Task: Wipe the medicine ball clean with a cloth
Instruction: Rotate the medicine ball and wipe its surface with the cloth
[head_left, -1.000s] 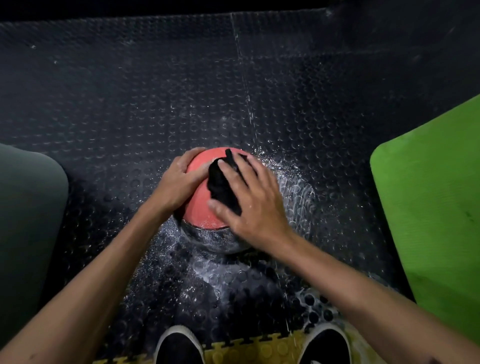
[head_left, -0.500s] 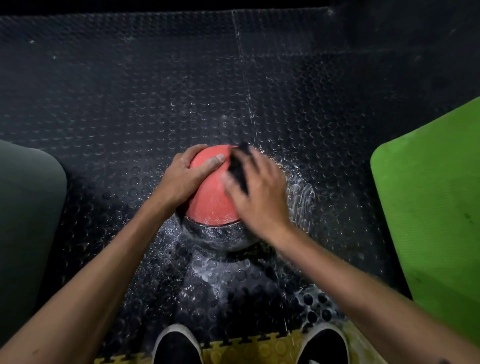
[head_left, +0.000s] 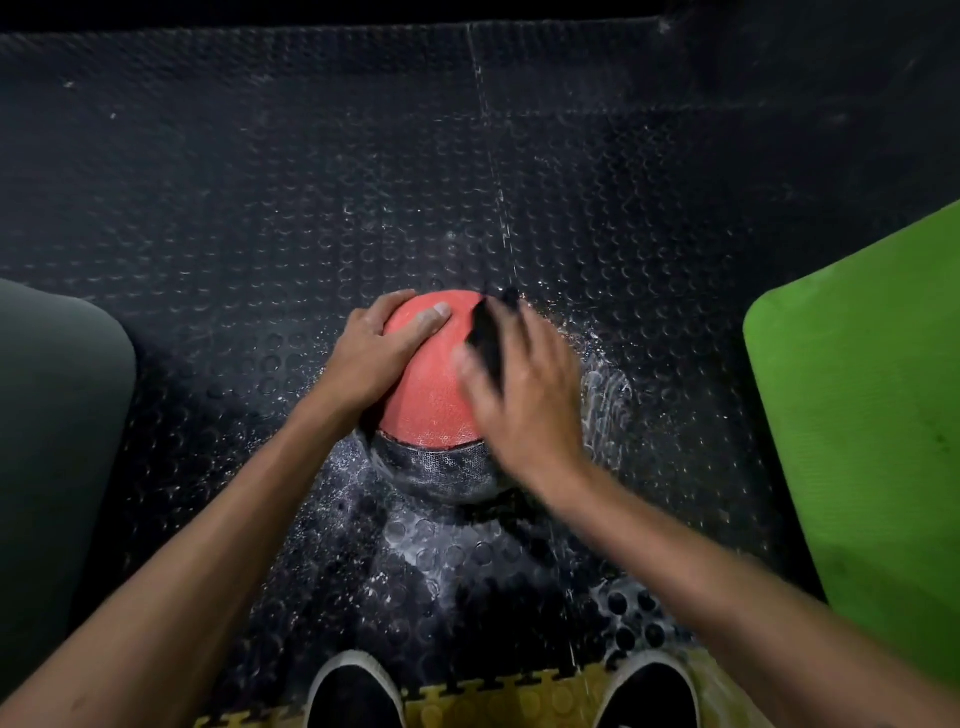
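Mid-wipe: right hand (head_left: 524, 384) presses cloth (head_left: 485, 332) on ball (head_left: 431, 400) top, left hand (head_left: 371, 353) cups it; lower half probably undone.

No text, label, brand, number or sign can be read anywhere: the medicine ball (head_left: 434, 395) shows only plain red and dark textured surface, with no lettering that can be made out
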